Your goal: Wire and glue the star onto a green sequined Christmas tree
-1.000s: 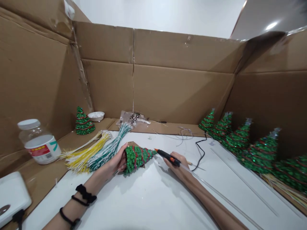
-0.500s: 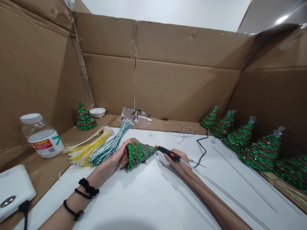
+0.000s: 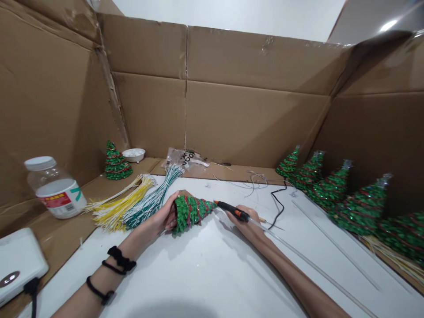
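My left hand [image 3: 167, 215] is closed around the base of a small green Christmas tree [image 3: 192, 213] trimmed with red garland. The tree lies on its side above the white board, its tip pointing right. My right hand [image 3: 247, 221] grips a black and orange hot glue gun [image 3: 233, 210], whose nozzle is at or very near the tree's tip; whether they touch I cannot tell. A long clear glue stick [image 3: 318, 265] runs out of the back of the glue gun toward the lower right. My fingers hide part of the tree's base.
Finished-looking trees with clear tops [image 3: 359, 207] line the right edge. At left stand another tree [image 3: 116, 163], a white dish [image 3: 134, 154], a jar [image 3: 56, 190] and a white power bank [image 3: 21, 265]. Yellow stems [image 3: 122, 210] and green stems [image 3: 150, 198] lie beside my left hand. A black cable [image 3: 278, 203] crosses the board [image 3: 205, 278].
Almost nothing differs. The view has shifted slightly, while both hands keep their hold and the glue gun's nozzle stays at the tree's tip.
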`<state>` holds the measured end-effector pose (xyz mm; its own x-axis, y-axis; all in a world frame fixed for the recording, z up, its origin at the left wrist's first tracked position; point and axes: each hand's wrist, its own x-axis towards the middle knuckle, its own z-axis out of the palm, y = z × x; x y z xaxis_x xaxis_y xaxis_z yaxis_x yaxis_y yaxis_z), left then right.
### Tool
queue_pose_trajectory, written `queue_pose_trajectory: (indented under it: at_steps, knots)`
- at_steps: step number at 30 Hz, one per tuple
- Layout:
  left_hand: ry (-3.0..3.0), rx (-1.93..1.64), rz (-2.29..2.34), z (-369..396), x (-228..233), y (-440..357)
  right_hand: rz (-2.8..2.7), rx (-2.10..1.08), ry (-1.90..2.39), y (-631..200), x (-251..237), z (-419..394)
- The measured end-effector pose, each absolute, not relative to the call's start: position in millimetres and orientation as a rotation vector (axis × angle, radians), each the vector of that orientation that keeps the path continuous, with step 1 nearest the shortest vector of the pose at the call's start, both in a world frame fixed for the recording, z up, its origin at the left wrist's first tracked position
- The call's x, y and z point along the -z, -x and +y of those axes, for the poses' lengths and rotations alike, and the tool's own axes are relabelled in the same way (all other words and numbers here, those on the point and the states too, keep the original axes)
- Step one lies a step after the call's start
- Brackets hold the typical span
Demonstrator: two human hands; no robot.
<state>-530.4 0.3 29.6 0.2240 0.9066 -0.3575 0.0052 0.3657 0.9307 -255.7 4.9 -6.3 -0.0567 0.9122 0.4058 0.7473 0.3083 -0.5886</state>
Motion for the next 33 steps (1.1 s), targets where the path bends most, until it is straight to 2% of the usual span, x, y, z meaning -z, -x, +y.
queue_pose_trajectory:
  at_steps: [13, 33]
  knots:
    - [-0.992, -0.787, 1.200, -2.6, -38.2, 526.2, -1.793, -0.358, 1.485, 256.5, 6.3, 5.4]
    - [-1.010, -0.835, 1.138, -2.8, -27.1, 531.2, -1.706, -0.452, 1.436, 257.3, 11.4, 6.3]
